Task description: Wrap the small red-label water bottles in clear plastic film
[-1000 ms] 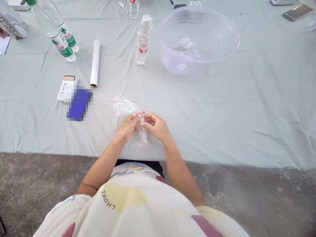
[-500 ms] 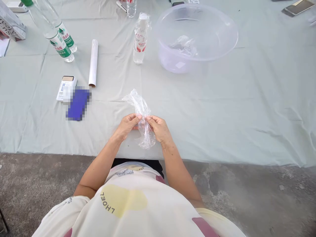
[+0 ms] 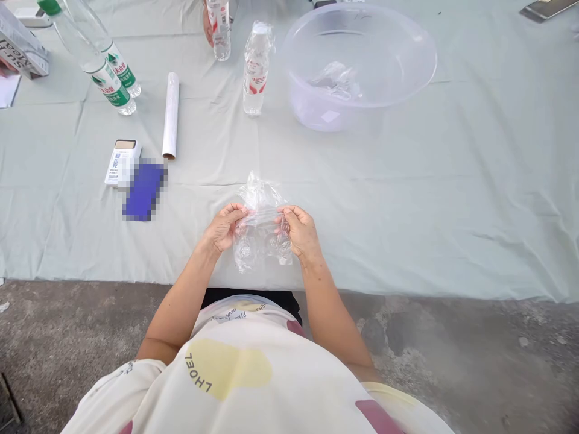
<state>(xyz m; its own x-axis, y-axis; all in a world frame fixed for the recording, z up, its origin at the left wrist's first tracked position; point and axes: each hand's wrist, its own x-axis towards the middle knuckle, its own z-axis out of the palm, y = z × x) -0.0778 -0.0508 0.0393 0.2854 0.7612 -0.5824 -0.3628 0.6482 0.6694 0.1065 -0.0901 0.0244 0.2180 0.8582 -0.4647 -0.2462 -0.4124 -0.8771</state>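
Note:
Between my two hands a crumpled sheet of clear plastic film (image 3: pixel 262 211) is stretched out above the table's near edge. My left hand (image 3: pixel 225 226) pinches its left side between thumb and fingers. On the right side, my right hand (image 3: pixel 299 230) grips the film the same way. Loose folds of it hang below the fingers and stand up beyond them. Farther out, a small water bottle (image 3: pixel 256 75) stands upright with clear film over its cap and shoulders. A white roll of plastic film (image 3: pixel 170 117) lies to the left of that bottle.
A translucent basin (image 3: pixel 316 114) at the back right holds crumpled clear film (image 3: pixel 337 80). Left are a white power bank (image 3: pixel 121 161), a blurred blue object (image 3: pixel 145 191) and two tall green-labelled bottles (image 3: pixel 108 87). At the far edge, another person's hand (image 3: pixel 208 25) holds a bottle (image 3: pixel 221 36).
My hands have moved apart, spreading the bunched film wider between them. At the far side, the other person's bottle has come nearer and to the left, with a hand now visible on it.

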